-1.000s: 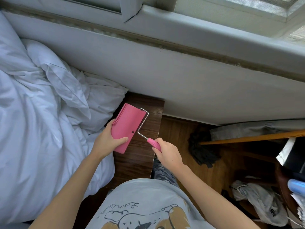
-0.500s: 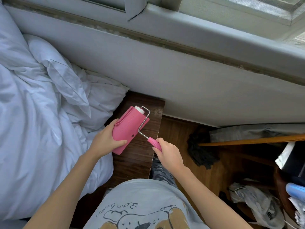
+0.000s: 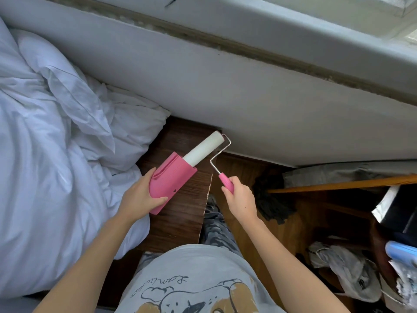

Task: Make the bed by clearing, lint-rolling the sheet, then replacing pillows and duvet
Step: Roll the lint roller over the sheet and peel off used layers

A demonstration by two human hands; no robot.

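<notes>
Hands apart: left hand [image 3: 141,197] clasping pink cover [image 3: 170,184], right hand [image 3: 240,197] gripping roller handle [image 3: 225,182].

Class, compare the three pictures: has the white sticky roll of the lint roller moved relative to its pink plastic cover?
Yes. The white sticky roll has slid out of the pink plastic cover, up toward the grey wall, pulled by the right hand.

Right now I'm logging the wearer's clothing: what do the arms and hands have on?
Both forearms are bare, no sleeves in view. The left hand and right hand wear no gloves, rings or watch.
</notes>
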